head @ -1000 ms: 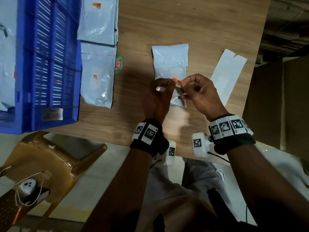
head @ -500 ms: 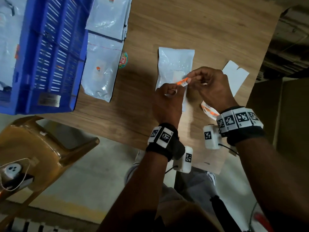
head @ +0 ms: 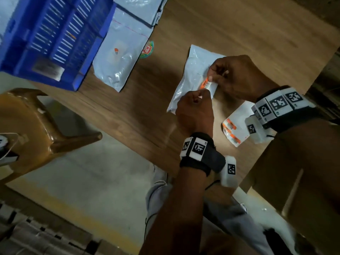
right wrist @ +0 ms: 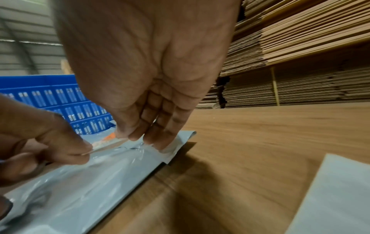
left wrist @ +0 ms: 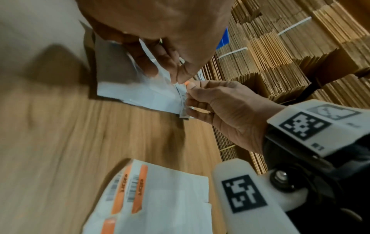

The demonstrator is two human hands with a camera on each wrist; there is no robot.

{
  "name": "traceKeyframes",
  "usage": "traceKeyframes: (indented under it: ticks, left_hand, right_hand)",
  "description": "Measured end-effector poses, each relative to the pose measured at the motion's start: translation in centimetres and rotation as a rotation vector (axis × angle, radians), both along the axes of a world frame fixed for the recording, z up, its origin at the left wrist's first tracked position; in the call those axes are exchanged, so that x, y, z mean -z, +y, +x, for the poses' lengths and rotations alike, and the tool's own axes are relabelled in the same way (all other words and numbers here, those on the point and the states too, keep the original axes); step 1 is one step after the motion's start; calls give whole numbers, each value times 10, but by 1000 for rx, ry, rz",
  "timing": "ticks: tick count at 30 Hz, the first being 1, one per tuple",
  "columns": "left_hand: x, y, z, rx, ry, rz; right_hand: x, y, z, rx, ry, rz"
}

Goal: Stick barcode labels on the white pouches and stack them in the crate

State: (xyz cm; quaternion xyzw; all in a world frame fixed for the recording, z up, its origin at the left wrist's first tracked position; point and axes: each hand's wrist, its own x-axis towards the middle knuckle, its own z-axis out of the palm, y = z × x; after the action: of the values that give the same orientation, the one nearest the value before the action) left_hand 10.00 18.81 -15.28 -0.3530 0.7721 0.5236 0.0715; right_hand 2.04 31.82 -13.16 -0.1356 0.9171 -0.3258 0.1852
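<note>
The left hand (head: 194, 109) pinches the near end of a small orange-and-white barcode label (head: 205, 84) between thumb and fingertip. The right hand (head: 237, 74) pinches the far end in the same way, with its remaining fingers curled down onto the pouch film. The label is stretched between both hands just above the white pouch (head: 191, 70); whether any part already adheres cannot be determined.

The pouch lies flat on the tabletop (head: 239, 30), directly under the hands. A label sheet (head: 234, 129) with more orange labels lies at 5 o'clock from the pouch, near the right wrist. A second pouch (head: 117, 57) lies at 9 o'clock, and further pouches (head: 139, 11) are stacked at 11 o'clock. The blue crate (head: 55, 39) stands beyond them at 9 to 10 o'clock.

Recommended procedure for this step:
- Keep the label taut and parallel to the pouch edge.
- Lower one end first, then smooth toward the other end to avoid creases and air bubbles.
- The film appears slippery and wrinkled, so hold it flat with the free fingers while pressing.
</note>
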Motion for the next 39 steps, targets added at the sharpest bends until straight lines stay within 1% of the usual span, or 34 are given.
traceKeyframes:
  ticks: [2,5,7,12,19,24,28,31,35,39]
  left_hand:
    - [1,6,3,-20,9,-40]
    - [5,10,8,-104,-11,-57]
    - [9,11,10,-122,-10,-67]
    - [9,14,15,-188,-20,-16]
    - [13,16,15,-184,-24,-20]
    - [17,15,15,-135,-31,-95]
    - [13,12,14,-43,-32,-225]
    - [11,7,10,-48,-72,-189]
    - [10,4,12,-31,-75,-225]
    - [8,2,11,-2,-130,-194]
  right_hand:
    - [1,1,-5,-67,1,11]
    - [2,-2,-8,-161,-4,26]
    - [4,-5,-9,-224,8,46]
    - [9,-5,-10,-261,11,66]
    - [13,-5,-11,-237,1,73]
    - [15,-7,-10,-235,-13,74]
    - [19,-8,-8,-214,-15,73]
    - [22,-9,-7,-208,4,69]
    - [23,-9,-7,-194,8,66]
    - [24,-8,-7,-137,7,33]
